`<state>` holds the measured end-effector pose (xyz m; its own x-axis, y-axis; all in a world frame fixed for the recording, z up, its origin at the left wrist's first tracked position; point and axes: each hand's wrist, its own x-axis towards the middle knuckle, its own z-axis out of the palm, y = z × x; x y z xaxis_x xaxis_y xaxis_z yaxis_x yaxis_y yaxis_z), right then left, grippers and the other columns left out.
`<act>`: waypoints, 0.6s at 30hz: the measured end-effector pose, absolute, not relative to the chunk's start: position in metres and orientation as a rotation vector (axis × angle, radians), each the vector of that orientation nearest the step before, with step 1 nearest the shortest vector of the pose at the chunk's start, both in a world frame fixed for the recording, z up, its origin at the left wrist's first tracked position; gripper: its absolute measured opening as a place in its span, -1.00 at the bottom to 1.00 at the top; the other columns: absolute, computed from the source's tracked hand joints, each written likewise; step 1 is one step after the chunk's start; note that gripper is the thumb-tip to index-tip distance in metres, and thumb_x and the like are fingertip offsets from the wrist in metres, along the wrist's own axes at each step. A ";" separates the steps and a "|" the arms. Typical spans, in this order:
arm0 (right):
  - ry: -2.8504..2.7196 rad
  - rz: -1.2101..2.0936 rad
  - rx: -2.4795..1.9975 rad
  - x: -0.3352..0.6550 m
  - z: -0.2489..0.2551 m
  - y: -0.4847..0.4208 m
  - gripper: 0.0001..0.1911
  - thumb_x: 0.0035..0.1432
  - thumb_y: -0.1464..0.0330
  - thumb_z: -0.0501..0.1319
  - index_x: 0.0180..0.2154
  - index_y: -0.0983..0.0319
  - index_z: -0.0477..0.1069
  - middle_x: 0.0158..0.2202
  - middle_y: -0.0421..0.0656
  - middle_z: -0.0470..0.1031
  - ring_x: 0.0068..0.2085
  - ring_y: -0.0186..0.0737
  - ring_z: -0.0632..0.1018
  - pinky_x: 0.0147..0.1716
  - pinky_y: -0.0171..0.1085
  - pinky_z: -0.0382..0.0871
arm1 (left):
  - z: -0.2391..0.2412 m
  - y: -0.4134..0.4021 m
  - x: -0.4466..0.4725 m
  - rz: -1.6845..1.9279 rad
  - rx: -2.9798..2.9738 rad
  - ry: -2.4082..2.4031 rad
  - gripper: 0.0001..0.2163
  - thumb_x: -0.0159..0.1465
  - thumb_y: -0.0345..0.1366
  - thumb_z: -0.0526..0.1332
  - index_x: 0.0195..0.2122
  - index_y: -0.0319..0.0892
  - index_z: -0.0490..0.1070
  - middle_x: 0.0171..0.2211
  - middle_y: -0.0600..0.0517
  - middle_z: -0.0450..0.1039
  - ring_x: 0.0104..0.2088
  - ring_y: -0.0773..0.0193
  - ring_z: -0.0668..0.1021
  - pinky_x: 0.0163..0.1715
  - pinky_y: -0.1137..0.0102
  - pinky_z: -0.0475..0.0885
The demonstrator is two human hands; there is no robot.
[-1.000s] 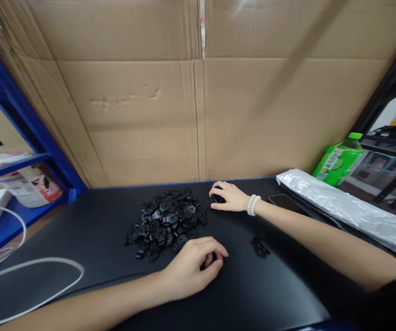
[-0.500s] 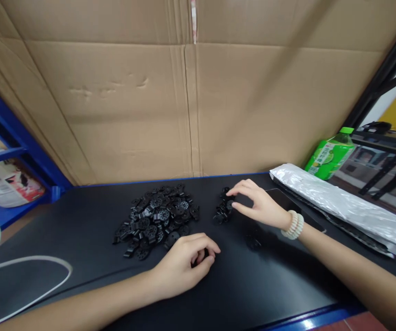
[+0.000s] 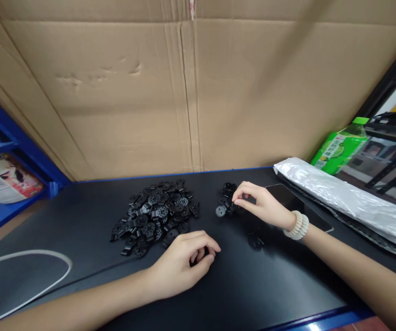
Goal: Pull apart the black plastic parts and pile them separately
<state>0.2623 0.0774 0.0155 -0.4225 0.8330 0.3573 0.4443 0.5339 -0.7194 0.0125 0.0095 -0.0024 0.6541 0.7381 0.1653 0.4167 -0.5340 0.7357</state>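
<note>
1. The small cluster of black parts (image 3: 226, 208) lies right of centre in the frame; its pieces overlap, and one round disc faces up at its left edge.
2. The right hand (image 3: 235, 201) is at the cluster's right side, thumb and fingertips drawn nearly together. Whether a part is pinched between them, I cannot tell.
3. The large heap of black parts (image 3: 156, 216), many with round, perforated discs, spreads left of centre, apart from the cluster.
4. The left hand (image 3: 187, 262) rests at lower centre, just below the heap, fingers loosely curled toward the thumb; I cannot tell whether anything is inside.
5. A few loose black parts (image 3: 255, 241) lie below the right hand, blurred and dark.
6. Pale beaded bracelets (image 3: 297, 225) circle the right wrist.
7. A dark flat panel (image 3: 292, 204) lies partly behind the right hand on the black bench (image 3: 270, 289).
8. Along the right side are a silvery plastic package (image 3: 346, 202) and a green bottle (image 3: 337, 149).
9. A white cable (image 3: 25, 252) loops at lower left; brown cardboard (image 3: 125, 101) rises behind.
</note>
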 end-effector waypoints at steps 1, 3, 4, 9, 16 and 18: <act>-1.993 0.763 -1.044 0.263 0.016 0.077 -0.87 0.19 0.30 0.20 -0.37 0.21 0.43 -0.36 -0.16 0.40 -0.32 -0.22 0.38 -0.29 -0.21 0.26 | -0.002 0.010 0.012 0.615 2.196 0.890 -0.82 0.22 -0.48 0.10 -0.22 -0.22 0.46 -0.38 0.03 0.41 -0.51 0.40 0.34 -0.51 0.52 0.26; -1.847 0.910 -1.065 0.264 0.016 0.077 -0.84 0.18 0.27 0.20 -0.36 0.23 0.41 -0.42 -0.21 0.37 -0.41 -0.28 0.37 -0.38 -0.25 0.26 | -0.003 0.010 0.012 0.617 2.196 0.887 -0.82 0.22 -0.48 0.10 -0.22 -0.22 0.46 -0.38 0.02 0.42 -0.51 0.40 0.34 -0.51 0.52 0.26; -1.771 0.992 -1.068 0.265 0.015 0.078 -0.83 0.18 0.25 0.20 -0.35 0.23 0.39 -0.46 -0.23 0.35 -0.44 -0.31 0.36 -0.41 -0.27 0.26 | -0.003 0.010 0.012 0.615 2.195 0.885 -0.82 0.23 -0.48 0.10 -0.23 -0.22 0.46 -0.37 0.02 0.42 -0.50 0.40 0.35 -0.50 0.52 0.26; -1.417 1.394 -1.036 0.270 0.010 0.083 -0.78 0.11 0.22 0.26 -0.36 0.25 0.38 -0.49 -0.24 0.36 -0.48 -0.37 0.43 -0.43 -0.29 0.38 | -0.003 0.010 0.012 0.603 2.189 0.880 -0.81 0.22 -0.49 0.10 -0.22 -0.21 0.46 -0.39 0.03 0.42 -0.50 0.40 0.35 -0.50 0.52 0.26; -1.093 1.592 -0.964 0.273 0.010 0.087 -0.84 0.01 0.32 0.35 -0.35 0.22 0.44 -0.37 -0.21 0.46 -0.34 -0.39 0.51 -0.22 -0.33 0.45 | -0.005 0.011 0.013 0.614 2.164 0.892 -0.82 0.22 -0.48 0.10 -0.24 -0.21 0.47 -0.39 0.02 0.42 -0.51 0.39 0.35 -0.51 0.51 0.26; -1.057 1.604 -0.946 0.270 0.013 0.082 -0.81 -0.02 0.35 0.37 -0.31 0.20 0.45 -0.38 -0.23 0.46 -0.34 -0.38 0.50 -0.19 -0.30 0.44 | -0.004 0.012 0.013 0.622 2.138 0.899 -0.83 0.22 -0.46 0.11 -0.24 -0.22 0.47 -0.39 0.02 0.43 -0.51 0.39 0.36 -0.51 0.50 0.26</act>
